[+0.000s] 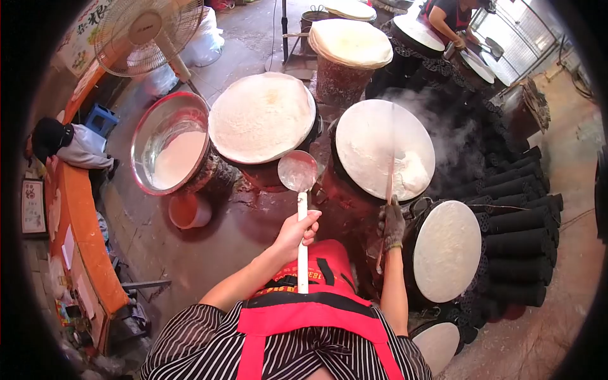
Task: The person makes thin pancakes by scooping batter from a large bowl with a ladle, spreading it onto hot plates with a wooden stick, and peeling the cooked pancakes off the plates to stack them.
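Nearest, the left hand (296, 234) is wrapping around the pale handle of a ladle (297, 172), whose bowl is pointing away from the body. To its right, the gloved right hand (392, 228) is gripping a long thin blade (391, 168). The blade's long axis is running near to far across the steaming griddle (361, 136), which is lying directly beyond this hand, the nearer of the two. A pale mound of batter (413, 174) is sitting just right of the blade. Near right, another griddle (446, 253) is standing beside black cylinders (516, 244). Left of the ladle, a bucket (189, 211) and a metal basin (139, 168) are flanking a coated griddle (261, 117). Steam (446, 130) is veiling the far right side. Farther off, stacked sheets (351, 43) are covering a drum (342, 82), and a co-worker (440, 18) is working far right.
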`<state>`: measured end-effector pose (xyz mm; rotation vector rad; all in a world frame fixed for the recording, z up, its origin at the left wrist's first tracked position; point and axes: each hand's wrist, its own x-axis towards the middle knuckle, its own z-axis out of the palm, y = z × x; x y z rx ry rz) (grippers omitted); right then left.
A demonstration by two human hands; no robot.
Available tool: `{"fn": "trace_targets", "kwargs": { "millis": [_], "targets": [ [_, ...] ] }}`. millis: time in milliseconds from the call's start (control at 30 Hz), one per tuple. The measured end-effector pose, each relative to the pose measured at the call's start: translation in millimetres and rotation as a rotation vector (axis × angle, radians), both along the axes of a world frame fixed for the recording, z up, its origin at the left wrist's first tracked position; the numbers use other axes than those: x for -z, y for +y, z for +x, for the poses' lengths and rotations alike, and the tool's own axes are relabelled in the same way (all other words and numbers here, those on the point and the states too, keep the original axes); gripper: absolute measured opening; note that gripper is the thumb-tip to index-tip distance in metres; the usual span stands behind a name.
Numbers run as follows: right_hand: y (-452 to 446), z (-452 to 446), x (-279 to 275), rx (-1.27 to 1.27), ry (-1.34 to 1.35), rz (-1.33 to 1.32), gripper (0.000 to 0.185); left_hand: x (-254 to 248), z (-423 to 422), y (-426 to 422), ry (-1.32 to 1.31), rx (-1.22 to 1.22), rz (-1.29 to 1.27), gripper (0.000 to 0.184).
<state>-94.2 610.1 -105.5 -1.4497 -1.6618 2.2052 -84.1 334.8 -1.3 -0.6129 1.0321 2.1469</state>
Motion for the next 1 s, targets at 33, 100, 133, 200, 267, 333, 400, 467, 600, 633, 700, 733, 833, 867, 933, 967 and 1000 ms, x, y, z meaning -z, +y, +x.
{"fn": "trace_targets", "kwargs": {
  "millis": [33, 100, 133, 200, 267, 333, 400, 467, 600, 633, 700, 733, 833, 867, 933, 967, 1000],
  "targets": [
    [-5.9, 12.4, -15.8, 0.078, 0.036, 0.082, 0.030, 0.0, 1.4, -0.1, 0.022, -0.002, -0.018, 0.012],
    [1.3, 29.6, 4.0, 0.317, 0.120, 0.087, 0.024, 1.6, 2.1, -0.7, 0.046, -0.005, -0.047, 0.011],
    [2.0, 30.0, 28.4, 0.331, 0.175, 0.109, 0.022, 3.9, 1.1, -1.4, 0.048, -0.007, -0.059, 0.012],
    [-14.3, 15.7, 68.7, 0.168, 0.279, 0.303, 0.019, 6.2, -4.4, -1.1, 0.056, 0.008, -0.067, 0.010],
    [-28.8, 2.3, 76.8, -0.084, 0.339, 0.428, 0.022, 6.5, -10.2, -0.3, 0.062, 0.029, -0.061, 0.007],
    [-24.7, 4.2, 63.1, -0.142, 0.312, 0.323, 0.027, 6.0, -13.4, -1.8, 0.086, 0.055, -0.060, 0.007],
    [-26.4, 15.2, 17.0, 0.099, 0.211, 0.015, 0.032, 7.2, -15.9, -5.1, 0.101, 0.066, -0.042, 0.008],
    [-23.9, 29.3, 41.6, 0.331, 0.320, 0.013, 0.031, 5.1, -18.9, -6.8, 0.095, 0.097, -0.027, 0.008],
    [-28.6, 16.9, 102.0, 0.190, 0.309, 0.366, 0.027, 5.4, -24.5, -7.4, 0.055, 0.206, 0.009, 0.008],
    [-18.3, 9.0, 108.2, 0.110, 0.351, 0.418, 0.024, -0.5, -26.7, -5.0, 0.056, 0.231, -0.017, 0.011],
    [12.4, -3.9, 96.7, 0.114, 0.430, 0.575, 0.023, 3.0, -26.5, -3.1, 0.037, 0.267, 0.015, 0.011],
    [24.5, -8.2, 90.4, 0.158, 0.465, 0.602, 0.022, 4.2, -26.2, -2.4, 0.027, 0.285, 0.031, 0.011],
    [20.2, 1.6, 24.4, 0.171, 0.107, 0.015, 0.028, 7.1, -31.9, 2.3, 0.022, 0.298, -0.004, 0.012],
    [5.6, 7.0, 10.0, 0.059, 0.030, 0.105, 0.027, 12.1, -35.7, 4.9, 0.026, 0.299, -0.018, 0.013],
    [-16.7, 25.6, 0.0, -0.070, 0.032, 0.171, 0.026, 28.5, -55.0, 14.9, 0.085, 0.327, -0.089, 0.011],
    [-25.4, 46.9, 1.0, -0.094, 0.108, 0.147, 0.025, 36.4, -65.5, 22.1, 0.109, 0.336, -0.124, 0.010],
    [-31.0, 65.0, 4.4, -0.117, 0.183, 0.123, 0.025, 41.1, -77.8, 31.7, 0.169, 0.336, -0.164, 0.012]
  ]
}}
